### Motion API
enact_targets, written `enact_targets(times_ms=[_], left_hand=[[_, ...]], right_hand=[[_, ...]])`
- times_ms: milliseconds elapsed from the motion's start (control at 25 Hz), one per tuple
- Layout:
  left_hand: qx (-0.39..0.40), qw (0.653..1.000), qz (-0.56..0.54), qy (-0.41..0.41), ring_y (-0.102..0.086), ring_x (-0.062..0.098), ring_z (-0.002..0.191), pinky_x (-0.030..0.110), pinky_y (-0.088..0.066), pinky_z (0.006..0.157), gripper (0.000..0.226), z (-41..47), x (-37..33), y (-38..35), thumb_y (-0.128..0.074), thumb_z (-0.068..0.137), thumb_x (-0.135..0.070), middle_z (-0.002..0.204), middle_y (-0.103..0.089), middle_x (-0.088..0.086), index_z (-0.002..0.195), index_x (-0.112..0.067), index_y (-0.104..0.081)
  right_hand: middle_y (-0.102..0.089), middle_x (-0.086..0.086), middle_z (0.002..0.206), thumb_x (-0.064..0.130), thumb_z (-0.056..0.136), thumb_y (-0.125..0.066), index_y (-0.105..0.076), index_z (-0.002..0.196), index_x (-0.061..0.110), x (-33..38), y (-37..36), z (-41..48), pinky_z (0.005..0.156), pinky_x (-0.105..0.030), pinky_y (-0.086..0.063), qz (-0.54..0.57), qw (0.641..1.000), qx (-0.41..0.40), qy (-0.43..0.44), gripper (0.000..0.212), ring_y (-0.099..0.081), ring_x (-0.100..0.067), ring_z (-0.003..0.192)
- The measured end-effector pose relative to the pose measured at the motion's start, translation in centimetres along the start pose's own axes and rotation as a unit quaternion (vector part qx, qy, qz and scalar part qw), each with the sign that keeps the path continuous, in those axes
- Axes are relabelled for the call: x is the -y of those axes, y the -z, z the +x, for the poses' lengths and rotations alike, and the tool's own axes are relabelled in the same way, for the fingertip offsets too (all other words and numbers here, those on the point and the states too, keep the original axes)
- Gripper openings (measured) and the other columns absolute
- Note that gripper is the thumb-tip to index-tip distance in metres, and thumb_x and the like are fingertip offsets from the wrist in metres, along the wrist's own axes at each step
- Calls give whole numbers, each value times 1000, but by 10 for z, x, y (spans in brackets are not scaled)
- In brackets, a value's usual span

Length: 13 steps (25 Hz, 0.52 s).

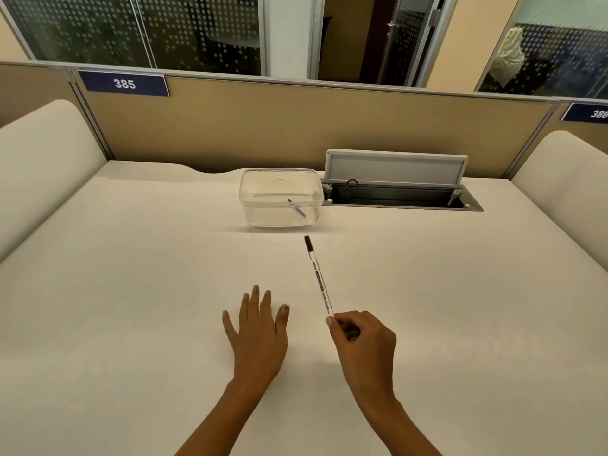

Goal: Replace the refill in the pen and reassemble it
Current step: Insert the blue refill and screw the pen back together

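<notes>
Clear box (pixel 279 197) beyond; right hand (pixel 362 343) fingers pinch pen (pixel 318 279), left hand (pixel 258 330) flat.

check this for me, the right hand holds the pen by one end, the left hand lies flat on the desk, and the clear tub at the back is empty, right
Not quite: the clear tub is not empty; the head view shows a thin dark stick inside it. The rest stands: the right hand holds the pen by one end, and the left hand lies flat on the desk.

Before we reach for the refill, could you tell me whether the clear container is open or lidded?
Open: the clear container shows a bare rim, and the refill lies inside.
</notes>
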<state>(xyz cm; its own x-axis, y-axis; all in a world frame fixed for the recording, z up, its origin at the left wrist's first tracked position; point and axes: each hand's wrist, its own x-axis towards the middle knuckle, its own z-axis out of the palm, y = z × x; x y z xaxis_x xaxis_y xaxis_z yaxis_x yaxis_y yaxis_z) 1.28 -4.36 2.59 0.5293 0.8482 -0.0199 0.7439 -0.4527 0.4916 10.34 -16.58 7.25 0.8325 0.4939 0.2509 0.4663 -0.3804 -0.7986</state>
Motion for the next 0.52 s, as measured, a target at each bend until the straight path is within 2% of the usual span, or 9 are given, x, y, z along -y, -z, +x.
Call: enact_targets(times_ms=[40,120,160,320,520], left_hand=[[-3,999,46,-13,-16,21,146,41,22,110,75,-2,9,-7,1,90,-58,157,-21,4,145,-18,-31],[30,996,84,-24,-39,28,135,47,6,112,76,-5,23,-17,-2,94,-54,146,-42,11,136,-7,-46],[34,994,101,-30,-45,29,131,48,0,111,74,-7,29,-21,-5,96,-51,142,-48,12,134,-5,-48],[2,989,130,-64,-40,25,134,47,-3,113,68,-11,38,-27,-9,96,-48,146,-43,9,140,-7,-39],[-21,989,133,-67,-35,23,137,44,-4,114,67,-11,37,-29,-9,96,-48,148,-40,8,142,-8,-35]], right_hand=[[-67,4,66,16,77,-74,-72,76,15,-8,-2,-2,57,-14,-52,-14,1000,-6,-3,3,-62,-9,59],[-67,1,65,14,78,-74,-73,76,12,-21,-7,-5,57,-18,-51,-31,999,-5,-19,3,-61,-11,58],[-67,-1,65,13,78,-74,-73,76,11,-28,-9,-7,57,-19,-51,-38,999,0,-29,3,-61,-11,58],[-68,-5,66,13,78,-73,-72,74,9,-45,-16,-11,58,-24,-49,-84,995,16,-41,5,-61,-17,59],[-66,-4,69,13,78,-72,-66,73,11,-49,-26,-18,58,-28,-46,-116,991,34,-51,7,-61,-20,62]])
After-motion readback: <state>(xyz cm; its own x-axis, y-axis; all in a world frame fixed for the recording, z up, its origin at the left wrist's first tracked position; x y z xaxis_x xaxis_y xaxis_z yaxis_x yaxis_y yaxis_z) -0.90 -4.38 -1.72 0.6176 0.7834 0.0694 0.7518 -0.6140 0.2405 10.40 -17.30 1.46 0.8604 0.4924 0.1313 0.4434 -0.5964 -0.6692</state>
